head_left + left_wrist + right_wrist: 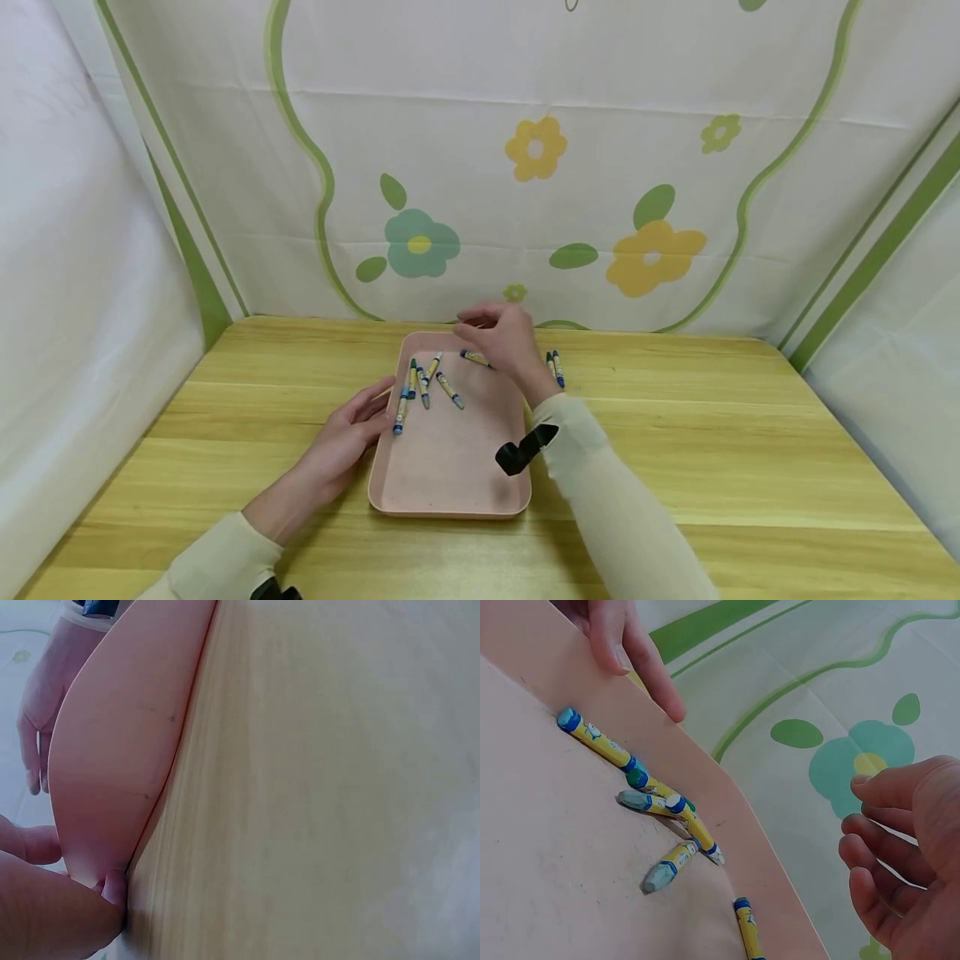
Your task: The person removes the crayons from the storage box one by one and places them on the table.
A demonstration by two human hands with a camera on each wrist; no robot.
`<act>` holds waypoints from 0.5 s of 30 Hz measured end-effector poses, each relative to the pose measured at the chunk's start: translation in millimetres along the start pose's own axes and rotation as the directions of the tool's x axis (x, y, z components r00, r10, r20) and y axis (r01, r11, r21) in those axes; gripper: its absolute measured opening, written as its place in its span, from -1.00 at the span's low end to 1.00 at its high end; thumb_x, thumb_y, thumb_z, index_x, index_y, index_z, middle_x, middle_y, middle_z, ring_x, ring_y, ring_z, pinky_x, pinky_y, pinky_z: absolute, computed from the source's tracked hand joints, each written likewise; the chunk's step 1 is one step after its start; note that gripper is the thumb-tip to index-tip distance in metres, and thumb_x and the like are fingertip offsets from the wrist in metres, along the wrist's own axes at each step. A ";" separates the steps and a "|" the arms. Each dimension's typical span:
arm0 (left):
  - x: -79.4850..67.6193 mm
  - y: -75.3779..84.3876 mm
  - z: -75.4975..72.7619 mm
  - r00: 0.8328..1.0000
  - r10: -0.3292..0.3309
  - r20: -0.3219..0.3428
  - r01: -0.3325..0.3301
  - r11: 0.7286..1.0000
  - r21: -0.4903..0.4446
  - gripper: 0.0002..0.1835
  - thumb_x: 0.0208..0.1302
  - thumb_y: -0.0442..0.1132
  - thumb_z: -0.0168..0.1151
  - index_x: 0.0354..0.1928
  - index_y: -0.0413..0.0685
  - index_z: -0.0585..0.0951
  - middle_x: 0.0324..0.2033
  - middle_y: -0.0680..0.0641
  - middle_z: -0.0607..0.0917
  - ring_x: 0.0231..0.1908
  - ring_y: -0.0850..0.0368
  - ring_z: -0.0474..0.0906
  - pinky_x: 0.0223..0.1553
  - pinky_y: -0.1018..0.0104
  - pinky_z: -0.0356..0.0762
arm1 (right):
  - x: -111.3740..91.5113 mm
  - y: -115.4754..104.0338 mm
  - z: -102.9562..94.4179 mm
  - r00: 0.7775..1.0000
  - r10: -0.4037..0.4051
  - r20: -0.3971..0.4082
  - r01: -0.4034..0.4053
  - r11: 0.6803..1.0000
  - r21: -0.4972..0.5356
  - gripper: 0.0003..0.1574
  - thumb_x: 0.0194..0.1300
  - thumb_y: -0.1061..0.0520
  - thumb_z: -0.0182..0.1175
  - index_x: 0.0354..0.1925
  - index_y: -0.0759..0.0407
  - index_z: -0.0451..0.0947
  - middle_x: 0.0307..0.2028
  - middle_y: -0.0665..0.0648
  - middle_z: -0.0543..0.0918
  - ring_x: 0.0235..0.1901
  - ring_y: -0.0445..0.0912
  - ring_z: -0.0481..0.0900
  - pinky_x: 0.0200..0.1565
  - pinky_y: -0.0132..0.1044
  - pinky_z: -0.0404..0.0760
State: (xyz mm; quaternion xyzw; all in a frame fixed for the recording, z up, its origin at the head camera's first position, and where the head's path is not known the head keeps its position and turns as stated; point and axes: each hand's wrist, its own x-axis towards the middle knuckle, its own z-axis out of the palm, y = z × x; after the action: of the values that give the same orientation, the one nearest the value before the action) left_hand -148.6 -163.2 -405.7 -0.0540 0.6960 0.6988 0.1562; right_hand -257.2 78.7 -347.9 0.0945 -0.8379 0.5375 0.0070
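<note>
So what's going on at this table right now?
A person is handling crayons and a pink tray. Their left hand holds the tray's left edge, while their right hand is over its far end, fingers loosely curved, with no crayon visible in it. Six crayons lie in the tray, and two more crayons lie side by side on the wooden table, to the tray's right.

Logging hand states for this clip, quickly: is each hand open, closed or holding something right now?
Left hand: holding the pink tray by its side.
Right hand: open, fingers loosely curled, holding nothing.
</note>
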 end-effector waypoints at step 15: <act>1.4 -1.1 -0.4 1.000 -0.003 -0.003 0.003 1.000 -0.002 -0.32 0.63 -0.32 0.02 0.69 0.12 0.17 0.67 -0.21 0.16 0.66 -0.16 0.10 0.65 -0.12 0.16 | -3.3 8.1 18.2 0.998 0.033 0.051 -0.030 0.997 -0.076 -0.68 0.38 0.07 0.47 0.07 0.08 0.80 -0.08 0.03 0.81 -0.10 -0.05 0.70 -0.10 -0.26 0.74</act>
State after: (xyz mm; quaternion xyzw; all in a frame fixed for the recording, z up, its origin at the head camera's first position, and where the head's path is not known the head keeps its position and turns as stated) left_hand -149.7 -163.4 -407.1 -0.0560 0.6955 0.6991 0.1561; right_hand -253.7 66.0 -363.3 0.0948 -0.8589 0.5029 -0.0197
